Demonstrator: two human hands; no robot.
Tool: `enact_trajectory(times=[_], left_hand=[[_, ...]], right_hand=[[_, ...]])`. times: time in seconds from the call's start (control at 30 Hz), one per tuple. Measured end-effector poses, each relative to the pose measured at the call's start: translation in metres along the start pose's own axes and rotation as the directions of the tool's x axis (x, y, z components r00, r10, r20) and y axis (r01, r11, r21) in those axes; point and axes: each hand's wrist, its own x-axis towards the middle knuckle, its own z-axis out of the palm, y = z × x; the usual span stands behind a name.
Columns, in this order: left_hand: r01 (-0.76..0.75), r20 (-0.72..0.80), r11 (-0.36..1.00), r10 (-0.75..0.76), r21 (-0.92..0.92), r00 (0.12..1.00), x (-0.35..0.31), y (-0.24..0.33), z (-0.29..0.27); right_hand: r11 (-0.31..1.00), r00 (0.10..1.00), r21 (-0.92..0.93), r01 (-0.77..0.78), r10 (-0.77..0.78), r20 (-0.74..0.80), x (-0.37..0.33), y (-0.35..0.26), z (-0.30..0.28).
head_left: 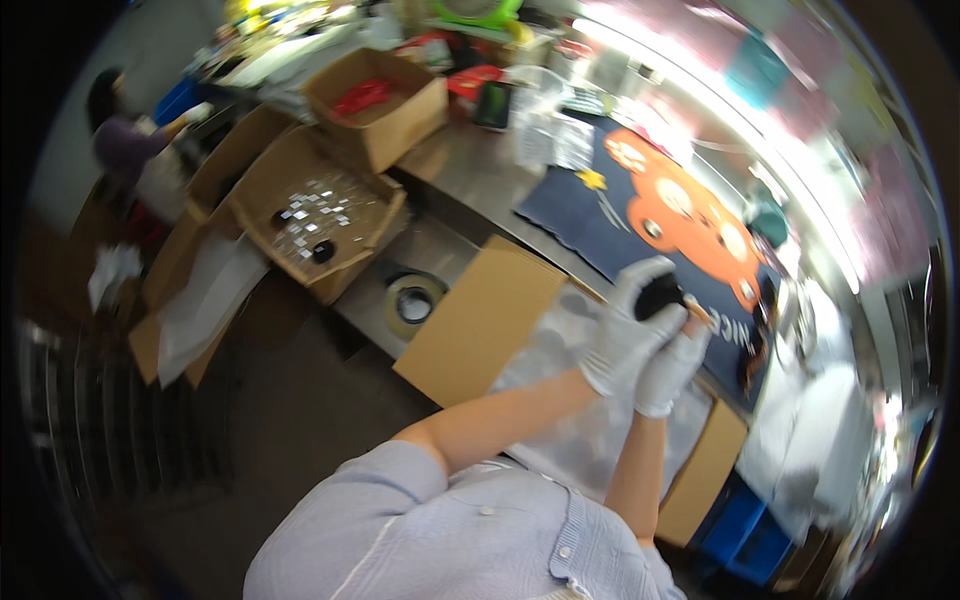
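In front of me, over the right part of the bench, both my hands are raised close together in white gloves. My left hand (622,335) is closed around a small black rounded object (660,295), whose exact kind I cannot make out. Just beside it is my right hand (675,365), its bare fingertips showing past the glove and bent in at the object's lower edge. Blur hides what those fingers hold. Under my hands lies a sheet of clear plastic (535,345) over brown cardboard (485,315).
A dark mat (570,215) with an orange bear covers the bench behind my hands. To the left stand an open carton (345,265) holding small shiny pieces, another carton (405,125) and a tape roll (413,304). A blue crate (745,535) sits lower right. A co-worker (130,150) is far left.
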Motion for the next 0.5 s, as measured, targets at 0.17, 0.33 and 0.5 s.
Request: enact_trajectory(times=[0.17, 0.33, 0.5], left_hand=[[0.177, 0.013, 0.94, -0.189, 0.29, 0.982, -0.023, 0.006, -0.058], [0.46, 0.128, 0.857, -0.495, 0.232, 0.859, -0.067, 0.007, -0.107], [0.66, 0.142, 0.748, -0.648, -0.068, 0.749, -0.072, -0.005, -0.125]], right_hand=[[0.945, 0.915, -0.295, -0.14, 0.238, 0.327, -0.029, 0.021, -0.044], [0.739, 0.631, -0.606, -0.294, 0.626, 0.457, -0.046, 0.022, -0.06], [0.738, 0.719, -0.658, -0.151, 0.539, 0.439, -0.053, 0.039, -0.06]])
